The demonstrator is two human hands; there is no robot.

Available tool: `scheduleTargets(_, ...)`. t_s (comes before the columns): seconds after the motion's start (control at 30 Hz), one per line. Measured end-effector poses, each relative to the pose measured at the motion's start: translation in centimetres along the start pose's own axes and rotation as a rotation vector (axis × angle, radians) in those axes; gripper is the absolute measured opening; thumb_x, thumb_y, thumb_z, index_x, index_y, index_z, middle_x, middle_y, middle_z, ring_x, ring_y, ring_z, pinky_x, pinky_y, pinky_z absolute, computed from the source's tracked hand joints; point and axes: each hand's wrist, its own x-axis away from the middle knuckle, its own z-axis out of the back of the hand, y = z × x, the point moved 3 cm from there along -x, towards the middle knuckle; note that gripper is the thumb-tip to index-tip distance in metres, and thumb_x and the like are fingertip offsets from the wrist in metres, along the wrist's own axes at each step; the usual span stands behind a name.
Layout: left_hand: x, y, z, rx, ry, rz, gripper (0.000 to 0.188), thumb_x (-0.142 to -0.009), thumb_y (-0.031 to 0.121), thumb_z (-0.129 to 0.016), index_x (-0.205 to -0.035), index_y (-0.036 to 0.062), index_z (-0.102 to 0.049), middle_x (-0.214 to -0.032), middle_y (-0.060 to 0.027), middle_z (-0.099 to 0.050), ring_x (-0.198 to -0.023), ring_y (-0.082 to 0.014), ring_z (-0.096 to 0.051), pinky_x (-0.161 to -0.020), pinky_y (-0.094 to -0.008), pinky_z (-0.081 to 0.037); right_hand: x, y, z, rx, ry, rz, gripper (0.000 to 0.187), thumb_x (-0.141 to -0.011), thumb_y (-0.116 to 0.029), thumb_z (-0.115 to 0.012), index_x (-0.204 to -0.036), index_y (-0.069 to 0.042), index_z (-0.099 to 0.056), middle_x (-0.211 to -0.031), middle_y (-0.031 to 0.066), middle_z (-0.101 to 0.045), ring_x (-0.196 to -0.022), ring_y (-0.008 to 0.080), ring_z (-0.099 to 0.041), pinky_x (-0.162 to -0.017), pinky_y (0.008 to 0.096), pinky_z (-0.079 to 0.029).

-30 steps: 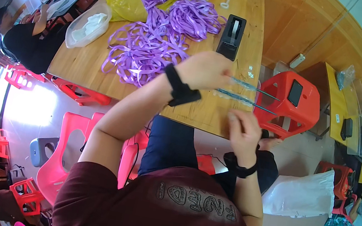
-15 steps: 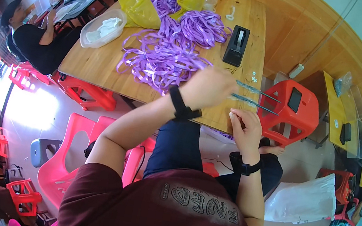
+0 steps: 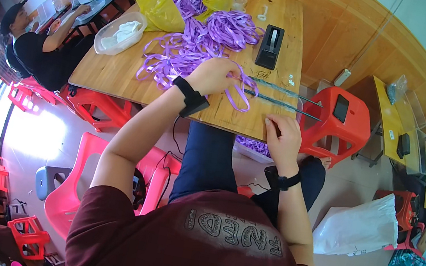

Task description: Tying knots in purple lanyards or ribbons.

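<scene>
Over the near edge of a purple ribbon heap point(image 3: 181, 53), my left hand point(image 3: 216, 77) is pinched on a purple ribbon point(image 3: 244, 106). A loop of that ribbon hangs to the right of its fingers, by the left ends of two thin dark rods point(image 3: 276, 103). These rods lie side by side across the table and stick out past its right edge; clear wrapping seems to cover their middle part. At the table's near right edge rests my right hand point(image 3: 285, 137), fingers loosely bent, thumb apart, nothing visible in it.
A black tape dispenser point(image 3: 268, 57) stands beyond the rods. Left of it are a yellow bag point(image 3: 159, 4) full of ribbon and a clear tub point(image 3: 136, 42) with white cloth. A red stool point(image 3: 354, 126) holding a phone stands right of the table point(image 3: 114, 78). Another person sits far left.
My left hand has moved left from above the rods to the ribbon heap, and a ribbon loop now shows beside it. My right hand has shifted slightly. The view has turned a little.
</scene>
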Motion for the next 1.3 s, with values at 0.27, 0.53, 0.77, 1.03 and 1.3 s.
scheduleTargets(0.27,1.6,5.5,-1.8,0.026,-0.284,-0.116,0.019,-0.082,0.023,-0.066,-0.087,0.0049,-0.067,-0.082,-0.0153,-0.067,-0.08,-0.0368,-0.064,-0.073,-0.046,-0.051,0.3,0.1,0.5,0.026,-0.022,-0.016,0.009,-0.084,-0.011,-0.07,-0.092,-0.006,-0.072,-0.09,0.0094,-0.068,-0.086,0.0291,-0.064,-0.076,0.0368,-0.05)
scheduleTargets(0.53,-4.3,4.3,6.0,0.379,0.227,0.096,0.031,-0.095,0.031,-0.061,-0.087,0.0013,-0.063,-0.077,-0.0099,-0.068,-0.07,-0.0202,-0.066,-0.066,-0.0337,-0.05,0.4,-0.2,0.0,-0.016,-0.018,0.026,0.009,-0.085,-0.009,-0.068,-0.093,-0.006,-0.071,-0.091,0.0088,-0.069,-0.087,0.0288,-0.063,-0.077,0.0374,-0.05)
scheduleTargets(0.77,-8.5,14.1,19.3,0.588,0.232,-0.055,0.024,-0.099,0.028,-0.061,-0.091,0.005,-0.062,-0.066,0.0059,-0.05,-0.055,-0.0033,-0.043,-0.049,-0.0202,-0.036,0.5,-0.1,0.4,-0.027,0.026,0.046,0.007,-0.083,-0.007,-0.067,-0.089,-0.007,-0.07,-0.089,0.0084,-0.069,-0.083,0.0302,-0.063,-0.074,0.0396,-0.05)
scheduleTargets(1.03,-9.4,15.5,16.8,0.28,0.206,-0.244,0.036,-0.09,0.038,-0.069,-0.098,0.0025,-0.071,-0.078,-0.0047,-0.068,-0.071,-0.0112,-0.063,-0.064,-0.0282,-0.05,0.5,0.1,0.8,-0.051,0.014,0.048,0.006,-0.084,-0.01,-0.067,-0.089,-0.007,-0.071,-0.089,0.0088,-0.069,-0.083,0.0304,-0.063,-0.074,0.0401,-0.05)
scheduleTargets(1.3,-7.9,14.7,11.5,0.11,-0.044,-0.1,0.03,-0.094,0.03,-0.065,-0.1,0.0014,-0.071,-0.085,-0.0055,-0.07,-0.08,-0.0125,-0.063,-0.075,-0.0275,-0.049,0.2,0.6,0.8,-0.105,-0.081,-0.065,0.011,-0.088,-0.015,-0.067,-0.093,-0.007,-0.072,-0.093,0.0093,-0.07,-0.091,0.0286,-0.064,-0.08,0.0374,-0.051)
